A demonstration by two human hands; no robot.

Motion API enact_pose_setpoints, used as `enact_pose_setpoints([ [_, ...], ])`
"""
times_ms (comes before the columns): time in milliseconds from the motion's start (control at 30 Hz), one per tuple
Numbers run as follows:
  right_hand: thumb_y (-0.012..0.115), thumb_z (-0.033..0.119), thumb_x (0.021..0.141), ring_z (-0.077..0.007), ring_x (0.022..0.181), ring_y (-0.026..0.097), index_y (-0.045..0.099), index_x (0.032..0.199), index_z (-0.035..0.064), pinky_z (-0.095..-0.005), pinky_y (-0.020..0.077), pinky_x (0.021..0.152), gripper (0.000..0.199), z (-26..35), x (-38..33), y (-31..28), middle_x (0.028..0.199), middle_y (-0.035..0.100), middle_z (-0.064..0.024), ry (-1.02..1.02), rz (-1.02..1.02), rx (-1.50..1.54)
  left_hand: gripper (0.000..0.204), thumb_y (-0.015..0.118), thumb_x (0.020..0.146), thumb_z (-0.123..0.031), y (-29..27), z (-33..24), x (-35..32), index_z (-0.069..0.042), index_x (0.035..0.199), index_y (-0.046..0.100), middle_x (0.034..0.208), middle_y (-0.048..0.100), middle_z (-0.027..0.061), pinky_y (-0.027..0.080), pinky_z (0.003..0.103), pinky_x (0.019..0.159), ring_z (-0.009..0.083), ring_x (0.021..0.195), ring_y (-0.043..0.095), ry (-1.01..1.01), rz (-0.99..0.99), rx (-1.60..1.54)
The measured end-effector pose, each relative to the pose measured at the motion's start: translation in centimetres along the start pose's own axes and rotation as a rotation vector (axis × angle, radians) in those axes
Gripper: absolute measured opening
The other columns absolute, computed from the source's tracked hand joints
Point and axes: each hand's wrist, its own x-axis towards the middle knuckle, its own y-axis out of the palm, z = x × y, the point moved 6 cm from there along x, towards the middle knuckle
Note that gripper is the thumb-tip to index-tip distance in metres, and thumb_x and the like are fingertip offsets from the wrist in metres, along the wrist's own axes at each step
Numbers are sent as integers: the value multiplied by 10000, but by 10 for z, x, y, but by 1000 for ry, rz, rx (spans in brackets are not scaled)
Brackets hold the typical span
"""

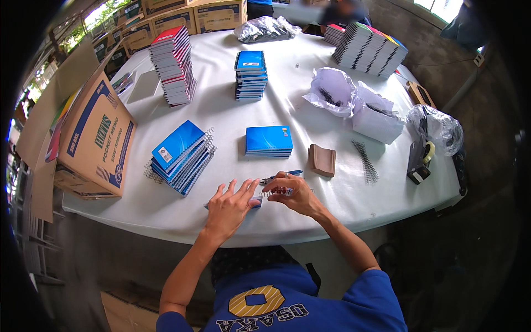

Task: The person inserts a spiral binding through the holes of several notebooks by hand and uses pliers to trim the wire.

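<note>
My left hand (228,209) lies with fingers spread over a small blue notebook (256,201) near the table's front edge. Its thumb rests on the notebook, and the palm hides most of the cover. To its right, my right hand (297,195) pinches a thin wire coil (270,193) at the notebook's side. How far the coil is threaded cannot be made out. Just beyond both hands lies a blue-handled tool, apparently pliers (294,173), partly hidden by the right fingers. A short stack of blue notebooks (268,139) and a brown block (322,160) stand farther back.
Coil-bound blue notebooks (184,155) are piled at left beside a large carton (99,135). Taller stacks of red notebooks (172,66) and blue notebooks (250,76) stand behind. Paper-wrapped coils (330,94), loose coils (365,161) and a tape dispenser (420,160) are at right.
</note>
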Motion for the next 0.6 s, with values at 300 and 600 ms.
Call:
enact_pose_setpoints([
  [300,696,20,839,-231,814,617,698,1010,49,-357,502,720,174,3,5,-3,954,631,-89,-141,72,40,576,641,886,-361,2,2,2,-185,1414,492,1315,613,52,500,493,933,348,1128,628,8,4,-15],
  [600,658,111,881,-353,868,620,556,1003,13,-448,496,728,187,17,-1,6,1003,595,-136,-137,189,-318,646,696,854,-303,1,0,3,-189,1442,453,1338,596,41,509,465,926,331,1144,619,24,59,47],
])
